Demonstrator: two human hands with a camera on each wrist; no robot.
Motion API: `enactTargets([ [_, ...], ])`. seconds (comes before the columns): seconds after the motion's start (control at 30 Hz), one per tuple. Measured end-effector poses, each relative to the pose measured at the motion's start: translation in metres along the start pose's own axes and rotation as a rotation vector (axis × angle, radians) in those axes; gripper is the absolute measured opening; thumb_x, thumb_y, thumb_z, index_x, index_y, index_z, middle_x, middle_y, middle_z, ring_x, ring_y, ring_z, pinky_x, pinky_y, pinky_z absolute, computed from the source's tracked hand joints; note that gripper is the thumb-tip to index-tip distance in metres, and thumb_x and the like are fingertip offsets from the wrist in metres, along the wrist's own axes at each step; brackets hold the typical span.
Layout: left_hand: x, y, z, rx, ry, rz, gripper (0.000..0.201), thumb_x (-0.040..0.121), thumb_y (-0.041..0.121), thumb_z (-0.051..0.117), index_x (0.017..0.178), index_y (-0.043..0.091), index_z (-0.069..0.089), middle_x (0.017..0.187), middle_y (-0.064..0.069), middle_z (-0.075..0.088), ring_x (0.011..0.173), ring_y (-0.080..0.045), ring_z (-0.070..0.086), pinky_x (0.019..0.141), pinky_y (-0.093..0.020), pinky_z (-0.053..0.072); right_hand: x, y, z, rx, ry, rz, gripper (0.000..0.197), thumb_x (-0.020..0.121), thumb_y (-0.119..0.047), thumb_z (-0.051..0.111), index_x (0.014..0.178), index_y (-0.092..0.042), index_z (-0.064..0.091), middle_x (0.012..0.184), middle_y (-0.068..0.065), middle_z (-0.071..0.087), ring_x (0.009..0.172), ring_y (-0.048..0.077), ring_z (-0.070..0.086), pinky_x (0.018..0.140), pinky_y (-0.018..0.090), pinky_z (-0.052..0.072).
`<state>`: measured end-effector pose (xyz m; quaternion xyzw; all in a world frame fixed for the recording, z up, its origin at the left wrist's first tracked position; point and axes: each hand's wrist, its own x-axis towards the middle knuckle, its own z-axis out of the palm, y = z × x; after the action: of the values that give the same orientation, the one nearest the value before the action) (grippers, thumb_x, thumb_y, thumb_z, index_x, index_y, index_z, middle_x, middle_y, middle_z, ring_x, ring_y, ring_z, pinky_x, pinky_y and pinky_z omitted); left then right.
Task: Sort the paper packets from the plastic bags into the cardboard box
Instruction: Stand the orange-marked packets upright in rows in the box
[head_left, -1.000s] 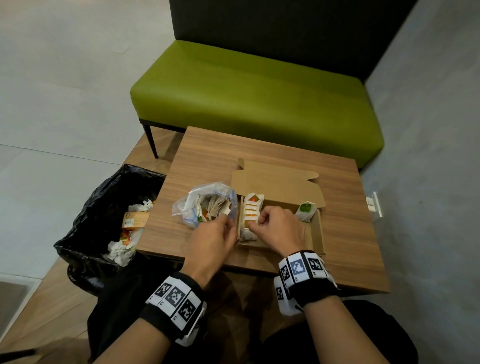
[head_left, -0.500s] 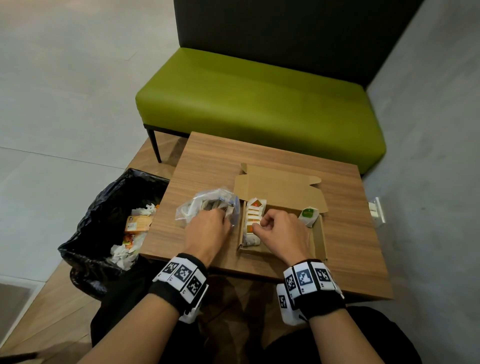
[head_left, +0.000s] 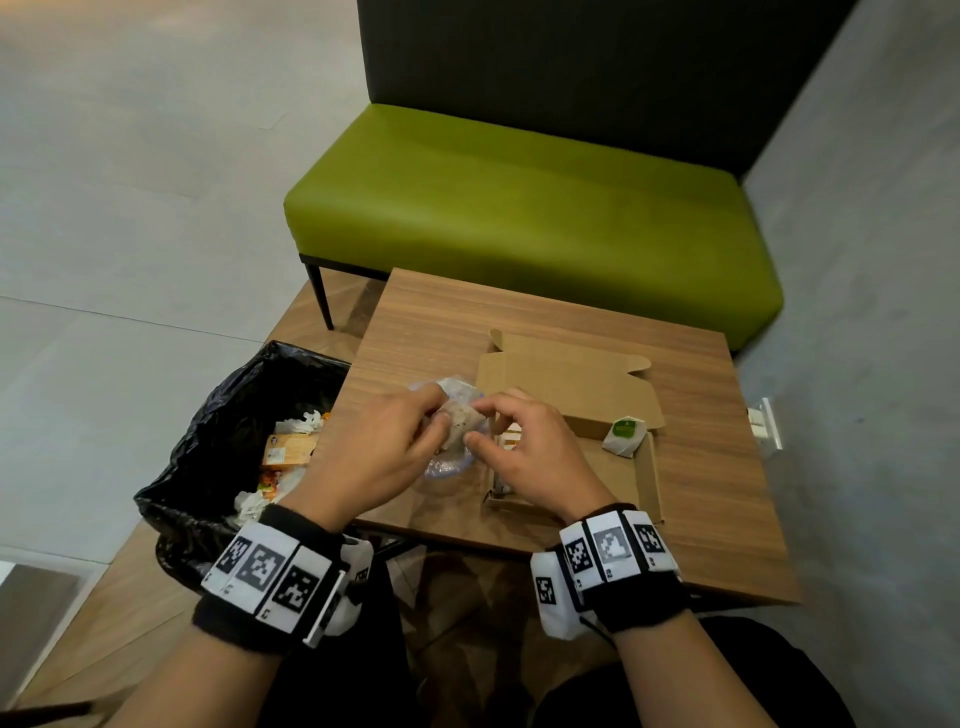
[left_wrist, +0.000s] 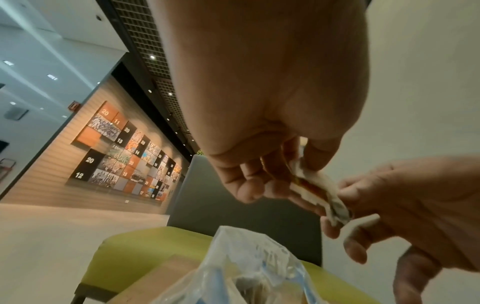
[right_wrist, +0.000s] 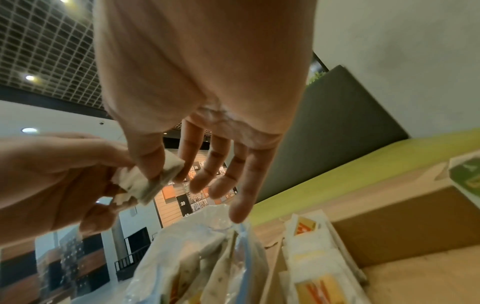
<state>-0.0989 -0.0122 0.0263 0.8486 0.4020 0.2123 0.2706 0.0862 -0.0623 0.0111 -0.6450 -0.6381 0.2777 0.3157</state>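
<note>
Both hands hold a small stack of paper packets (head_left: 461, 422) above the clear plastic bag (head_left: 447, 465). My left hand (head_left: 387, 447) pinches one end of the packets (left_wrist: 315, 188) between thumb and fingers. My right hand (head_left: 524, 449) pinches the other end (right_wrist: 149, 182) with thumb and forefinger, its other fingers spread. The bag (right_wrist: 202, 257) below holds several more packets. The open cardboard box (head_left: 631, 475) lies just right of the bag. It holds a row of white and orange packets (right_wrist: 317, 265) at its left side and a green-labelled packet (head_left: 625, 435) at its far right.
The box and bag sit on a small wooden table (head_left: 571, 322). A bin with a black liner (head_left: 223, 415), holding crumpled paper and wrappers, stands left of the table. A green bench (head_left: 519, 218) is behind, and a grey wall (head_left: 857, 312) runs on the right.
My left hand came out of the bag with packets and rose. My right hand left the box and moved left to take the packets' other end.
</note>
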Motion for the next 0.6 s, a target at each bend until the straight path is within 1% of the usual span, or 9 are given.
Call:
enactTargets([
  [0.1, 0.0, -0.002, 0.0, -0.207, 0.105, -0.049, 0.013, 0.099, 0.033, 0.053, 0.088, 0.03, 0.06, 0.074, 0.008, 0.062, 0.071, -0.009, 0.059, 0.057, -0.022, 0.044, -0.004, 0.001, 0.003, 0.22, 0.066, 0.038, 0.01, 0.086, -0.025, 0.075, 0.096, -0.024, 0.075, 0.087, -0.011, 0.071, 0.08, 0.01, 0.064, 0.077, 0.037, 0.057],
  [0.17, 0.0, -0.001, 0.005, -0.361, 0.149, -0.104, 0.005, 0.096, 0.031, 0.06, 0.098, 0.029, 0.064, 0.083, 0.006, 0.067, 0.077, -0.01, 0.064, 0.061, -0.02, 0.047, -0.008, 0.002, 0.004, 0.361, 0.105, 0.079, 0.009, 0.086, -0.02, 0.075, 0.094, -0.024, 0.075, 0.087, -0.006, 0.074, 0.081, 0.013, 0.066, 0.074, 0.04, 0.059],
  [0.23, -0.001, 0.005, 0.011, -0.531, 0.155, -0.184, 0.016, 0.094, 0.027, 0.064, 0.11, 0.026, 0.063, 0.09, 0.0, 0.07, 0.079, -0.01, 0.066, 0.064, -0.022, 0.052, -0.014, 0.003, 0.004, 0.501, 0.146, 0.131, 0.011, 0.087, -0.015, 0.075, 0.094, -0.023, 0.074, 0.089, 0.0, 0.074, 0.079, 0.014, 0.068, 0.071, 0.044, 0.061],
  [0.3, -0.002, 0.014, 0.018, -0.694, 0.139, -0.254, 0.022, 0.093, 0.019, 0.065, 0.115, 0.019, 0.062, 0.089, -0.002, 0.072, 0.076, -0.007, 0.065, 0.063, -0.016, 0.05, -0.02, 0.002, 0.004, 0.65, 0.176, 0.177, 0.011, 0.087, -0.009, 0.073, 0.097, -0.016, 0.072, 0.086, 0.003, 0.074, 0.074, 0.013, 0.067, 0.067, 0.042, 0.059],
  [0.33, -0.002, 0.018, 0.023, -0.768, 0.146, -0.271, 0.018, 0.094, 0.016, 0.064, 0.112, 0.017, 0.063, 0.085, 0.001, 0.072, 0.075, -0.005, 0.065, 0.063, -0.015, 0.05, -0.023, 0.003, 0.004, 0.701, 0.179, 0.188, 0.011, 0.088, -0.009, 0.072, 0.098, -0.013, 0.071, 0.083, 0.002, 0.074, 0.072, 0.013, 0.067, 0.065, 0.039, 0.059],
  [0.4, -0.001, 0.021, 0.03, -0.832, 0.186, -0.28, 0.004, 0.095, 0.013, 0.062, 0.096, 0.015, 0.066, 0.073, 0.007, 0.069, 0.065, -0.002, 0.062, 0.059, -0.015, 0.047, -0.029, 0.005, 0.006, 0.748, 0.171, 0.192, 0.014, 0.085, -0.017, 0.073, 0.098, -0.011, 0.071, 0.08, 0.002, 0.074, 0.069, 0.014, 0.065, 0.061, 0.035, 0.058],
  [0.43, -0.001, 0.022, 0.034, -0.843, 0.205, -0.284, 0.008, 0.095, 0.012, 0.062, 0.089, 0.014, 0.066, 0.067, 0.009, 0.066, 0.059, -0.001, 0.058, 0.056, -0.015, 0.045, -0.032, 0.006, 0.007, 0.759, 0.162, 0.19, 0.018, 0.082, -0.022, 0.073, 0.096, -0.011, 0.072, 0.08, 0.003, 0.074, 0.068, 0.015, 0.064, 0.06, 0.034, 0.058],
  [0.53, -0.001, 0.028, 0.038, -0.907, 0.227, -0.312, 0.012, 0.097, 0.012, 0.06, 0.093, 0.005, 0.068, 0.068, 0.006, 0.067, 0.057, -0.001, 0.055, 0.054, -0.018, 0.044, -0.04, 0.008, 0.005, 0.727, 0.115, 0.191, 0.025, 0.078, -0.03, 0.073, 0.094, -0.011, 0.072, 0.078, 0.003, 0.073, 0.066, 0.014, 0.064, 0.061, 0.034, 0.058],
  [0.6, -0.002, 0.033, 0.038, -0.922, 0.221, -0.29, 0.013, 0.097, 0.01, 0.059, 0.095, 0.001, 0.068, 0.067, 0.007, 0.069, 0.055, 0.001, 0.056, 0.052, -0.015, 0.043, -0.046, 0.012, 0.003, 0.688, 0.117, 0.191, 0.016, 0.084, -0.025, 0.073, 0.097, -0.016, 0.073, 0.083, 0.004, 0.074, 0.069, 0.012, 0.066, 0.063, 0.034, 0.059],
])
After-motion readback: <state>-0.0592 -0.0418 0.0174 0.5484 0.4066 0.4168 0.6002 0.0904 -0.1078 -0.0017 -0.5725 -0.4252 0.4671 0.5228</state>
